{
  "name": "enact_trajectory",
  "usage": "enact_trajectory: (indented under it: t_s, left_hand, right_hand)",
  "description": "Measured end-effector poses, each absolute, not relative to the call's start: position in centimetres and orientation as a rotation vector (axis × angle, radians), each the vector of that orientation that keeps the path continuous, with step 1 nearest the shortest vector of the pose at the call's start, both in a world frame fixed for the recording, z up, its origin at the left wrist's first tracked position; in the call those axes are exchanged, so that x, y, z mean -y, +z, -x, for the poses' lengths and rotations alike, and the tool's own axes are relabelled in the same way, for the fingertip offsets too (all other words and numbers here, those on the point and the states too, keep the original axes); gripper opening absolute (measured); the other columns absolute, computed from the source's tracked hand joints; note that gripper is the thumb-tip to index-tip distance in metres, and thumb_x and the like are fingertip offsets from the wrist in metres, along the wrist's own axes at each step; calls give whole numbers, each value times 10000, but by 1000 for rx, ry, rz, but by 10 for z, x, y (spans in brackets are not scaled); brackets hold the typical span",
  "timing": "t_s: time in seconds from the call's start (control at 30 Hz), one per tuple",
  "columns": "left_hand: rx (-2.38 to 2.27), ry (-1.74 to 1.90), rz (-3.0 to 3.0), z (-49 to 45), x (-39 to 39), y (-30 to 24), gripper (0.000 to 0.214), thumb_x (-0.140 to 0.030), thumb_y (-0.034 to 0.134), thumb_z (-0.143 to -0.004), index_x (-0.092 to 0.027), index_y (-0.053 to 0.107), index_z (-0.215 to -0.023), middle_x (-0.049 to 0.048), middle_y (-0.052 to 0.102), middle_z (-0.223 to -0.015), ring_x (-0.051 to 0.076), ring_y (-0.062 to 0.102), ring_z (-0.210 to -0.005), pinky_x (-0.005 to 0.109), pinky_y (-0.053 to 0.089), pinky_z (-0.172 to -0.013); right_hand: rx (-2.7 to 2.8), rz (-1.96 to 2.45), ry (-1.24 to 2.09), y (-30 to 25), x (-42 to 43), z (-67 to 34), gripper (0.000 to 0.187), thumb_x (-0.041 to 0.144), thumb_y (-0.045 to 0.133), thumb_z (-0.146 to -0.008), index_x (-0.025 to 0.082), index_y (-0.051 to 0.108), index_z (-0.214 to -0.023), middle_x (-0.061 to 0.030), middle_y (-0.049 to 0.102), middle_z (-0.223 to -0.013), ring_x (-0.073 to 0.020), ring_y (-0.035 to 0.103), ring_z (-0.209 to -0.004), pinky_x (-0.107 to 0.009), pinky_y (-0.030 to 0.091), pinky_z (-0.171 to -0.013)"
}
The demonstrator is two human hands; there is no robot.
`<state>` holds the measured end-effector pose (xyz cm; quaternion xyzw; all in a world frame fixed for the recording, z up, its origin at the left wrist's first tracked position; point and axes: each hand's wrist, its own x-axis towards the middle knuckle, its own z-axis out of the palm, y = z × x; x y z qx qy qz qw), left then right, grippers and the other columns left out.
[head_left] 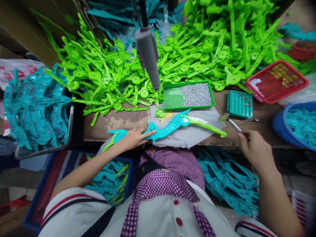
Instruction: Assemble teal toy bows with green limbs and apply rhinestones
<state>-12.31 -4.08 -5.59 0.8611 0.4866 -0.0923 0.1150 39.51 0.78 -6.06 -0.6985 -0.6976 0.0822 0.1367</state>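
Note:
A long turquoise plastic part (170, 129) with lime-green arms lies across a grey cloth (190, 140) at the bench's front edge. My left hand (133, 138) rests over its narrow left section, index finger stretched along it, gripping it against the bench; the other fingertips are partly hidden. Out to the right, my right hand (256, 148) is closed around a slim metal-handled tool (234, 125). Its yellowish tip is blurred, so I cannot tell its kind. Just beyond that tip sits a teal holed block (240, 104) with small metal pieces on top.
A green tray (166, 108) holds many small silvery pieces. Behind it lie heaped lime-green parts (197, 59). A grey powered tool (148, 56) hangs overhead. Around the bench are a red basket (261, 98), a blue tub (281, 126) and a black crate (70, 131) of turquoise parts.

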Motion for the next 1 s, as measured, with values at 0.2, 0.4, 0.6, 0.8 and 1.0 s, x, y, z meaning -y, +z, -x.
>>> enact_trajectory:
  t_s: [0.2,0.4,0.6,0.8,1.0]
  left_hand:
    - [-1340,-390,-2535,87,41,-49,612,-416,459,-1045,-368,277,-1627,105,635,-1127,219,664,-860,280,487,-747]
    - [-1354,-468,-2525,80,42,-47,666,-342,520,-1016,-353,266,-1632,96,645,-1109,216,668,-860,273,477,-727]
    - [-1328,-446,-2546,81,42,-45,707,-320,541,-1010,-363,223,-1640,88,656,-1124,194,661,-833,260,473,-727]
    - [-1309,-378,-2538,83,43,-52,720,-303,535,-1001,-361,215,-1643,96,663,-1118,203,649,-808,276,482,-732]
    - [-1291,-225,-2511,88,41,-61,688,-274,535,-981,-343,295,-1622,83,664,-1034,196,635,-758,283,490,-739]
  right_hand:
    - [1435,1837,789,-63,57,-328,496,659,462,-943,223,561,-1155,-7,615,-656,-179,529,-499,-299,411,-490]
    - [1665,1878,685,-70,62,-289,568,601,394,-977,162,654,-1227,-29,650,-638,-188,596,-521,-290,447,-557]
    - [1882,1982,515,-74,51,-286,570,530,357,-990,163,716,-1237,-121,749,-798,-236,658,-601,-305,422,-594]
    - [1583,1990,449,-58,48,-294,658,600,353,-991,129,676,-1319,-91,703,-746,-221,624,-617,-314,451,-627]
    - [1735,2110,400,-66,40,-290,655,601,346,-985,143,713,-1276,-127,714,-744,-238,607,-598,-332,415,-630]
